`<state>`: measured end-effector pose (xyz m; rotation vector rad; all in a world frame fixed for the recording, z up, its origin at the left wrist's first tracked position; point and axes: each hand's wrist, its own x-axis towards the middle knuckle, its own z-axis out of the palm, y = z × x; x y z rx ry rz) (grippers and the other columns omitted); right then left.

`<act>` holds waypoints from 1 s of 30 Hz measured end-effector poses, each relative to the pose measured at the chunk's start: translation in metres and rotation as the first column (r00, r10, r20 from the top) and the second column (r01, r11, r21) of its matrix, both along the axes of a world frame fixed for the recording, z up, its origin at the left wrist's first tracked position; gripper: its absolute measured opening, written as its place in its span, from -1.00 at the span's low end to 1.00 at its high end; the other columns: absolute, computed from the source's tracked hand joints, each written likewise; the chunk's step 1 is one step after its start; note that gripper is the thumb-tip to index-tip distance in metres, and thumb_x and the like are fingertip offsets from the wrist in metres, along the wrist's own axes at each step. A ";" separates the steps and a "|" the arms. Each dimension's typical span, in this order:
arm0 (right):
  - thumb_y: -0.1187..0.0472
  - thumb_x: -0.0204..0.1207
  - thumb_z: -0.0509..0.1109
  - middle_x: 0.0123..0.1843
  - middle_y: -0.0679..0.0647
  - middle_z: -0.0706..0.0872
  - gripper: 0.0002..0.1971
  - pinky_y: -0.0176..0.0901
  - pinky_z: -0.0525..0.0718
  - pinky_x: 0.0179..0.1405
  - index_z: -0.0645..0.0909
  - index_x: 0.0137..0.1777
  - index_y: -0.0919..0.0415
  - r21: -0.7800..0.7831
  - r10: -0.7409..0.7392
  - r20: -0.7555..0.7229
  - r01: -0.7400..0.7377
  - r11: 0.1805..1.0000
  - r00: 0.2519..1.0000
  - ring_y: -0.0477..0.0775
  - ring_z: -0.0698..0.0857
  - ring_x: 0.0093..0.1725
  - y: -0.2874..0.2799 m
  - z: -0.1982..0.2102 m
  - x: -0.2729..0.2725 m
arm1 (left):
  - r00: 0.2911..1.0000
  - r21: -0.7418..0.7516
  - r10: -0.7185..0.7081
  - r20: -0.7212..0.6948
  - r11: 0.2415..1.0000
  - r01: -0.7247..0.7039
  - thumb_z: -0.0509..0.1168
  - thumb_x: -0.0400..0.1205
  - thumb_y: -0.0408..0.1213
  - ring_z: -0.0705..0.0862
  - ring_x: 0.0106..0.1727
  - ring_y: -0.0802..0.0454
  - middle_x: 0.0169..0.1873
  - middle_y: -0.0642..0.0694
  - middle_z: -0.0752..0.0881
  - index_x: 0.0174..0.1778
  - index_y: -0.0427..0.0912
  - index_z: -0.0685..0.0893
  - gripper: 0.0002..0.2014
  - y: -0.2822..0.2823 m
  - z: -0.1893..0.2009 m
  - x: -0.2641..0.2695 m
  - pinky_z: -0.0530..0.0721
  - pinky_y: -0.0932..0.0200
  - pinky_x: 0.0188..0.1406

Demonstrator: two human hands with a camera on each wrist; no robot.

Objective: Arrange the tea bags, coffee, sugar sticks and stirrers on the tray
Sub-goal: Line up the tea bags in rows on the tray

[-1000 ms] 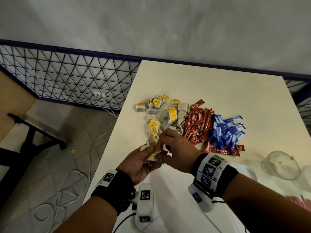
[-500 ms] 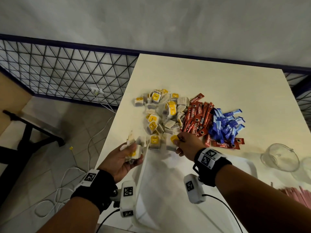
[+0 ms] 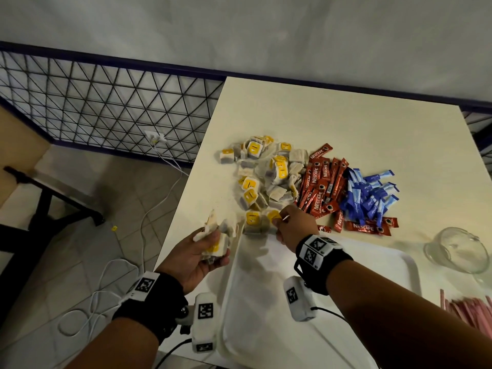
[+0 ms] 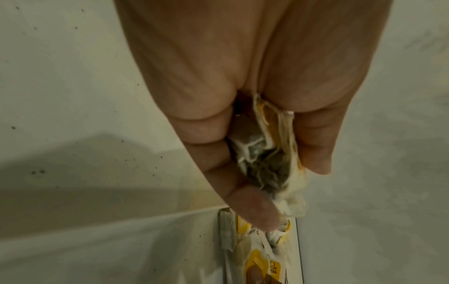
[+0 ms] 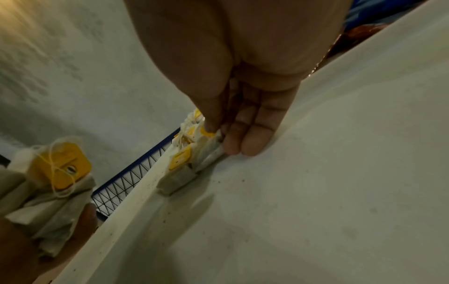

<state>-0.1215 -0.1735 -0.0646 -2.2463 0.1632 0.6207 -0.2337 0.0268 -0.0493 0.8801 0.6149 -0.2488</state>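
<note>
I see two hands placing tea bags at the far left corner of a white tray [image 3: 410,265].

My left hand [image 3: 197,254] clutches a bundle of tea bags [image 3: 215,235] beside the tray; my right hand [image 3: 292,227] pinches one tea bag [image 5: 206,148] against the tray's rim, beside another already set. Behind lie the loose tea-bag pile [image 3: 263,177], red coffee sticks [image 3: 322,187] and blue sugar sticks [image 3: 370,195]; a glass jar [image 3: 458,249] and pink stirrers [image 3: 468,312] sit right.

I wear a black wristband on each forearm; both arms are bare, without sleeves. Each band carries white panels printed with black square fiducial markers. A white rounded camera housing, also bearing a marker, hangs below each wrist. A thin black cable exits each housing. My left hand [image 3: 197,255] and right hand [image 3: 294,226] are ungloved.
</note>
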 end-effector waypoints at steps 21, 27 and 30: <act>-0.14 0.49 0.40 -0.17 -0.07 0.69 -0.80 -0.07 0.71 -0.22 0.59 -0.03 -0.07 0.187 0.258 0.217 -0.299 0.936 0.942 0.00 0.70 -0.26 0.010 0.054 -0.018 | 0.997 0.049 -0.071 0.041 0.996 0.069 0.41 0.47 -0.24 0.71 -0.29 -0.08 -0.14 -0.22 0.73 0.20 -0.17 0.64 -0.64 -0.023 0.012 0.013 0.73 0.02 -0.36; 0.09 0.39 0.55 -0.01 -0.07 0.59 -0.69 -0.54 0.41 -0.16 0.71 0.15 -0.04 0.013 0.495 0.472 -0.567 0.824 0.730 -0.24 0.51 -0.17 0.001 0.069 -0.024 | 0.984 0.069 -0.141 0.113 0.989 0.133 0.41 0.51 -0.18 0.72 -0.24 -0.05 -0.15 -0.17 0.73 0.19 -0.13 0.63 -0.67 -0.040 0.020 0.022 0.73 0.03 -0.31; 0.09 0.38 0.56 0.05 0.02 0.61 -0.60 -0.40 0.42 -0.05 0.70 0.24 0.01 -0.035 0.562 0.468 -0.621 0.783 0.682 -0.11 0.55 -0.03 -0.003 0.068 -0.024 | 0.990 0.039 -0.117 0.084 0.993 0.114 0.28 0.52 0.07 0.73 -0.29 -0.01 -0.17 -0.15 0.78 0.13 -0.16 0.67 -0.58 -0.050 0.026 0.028 0.73 0.07 -0.36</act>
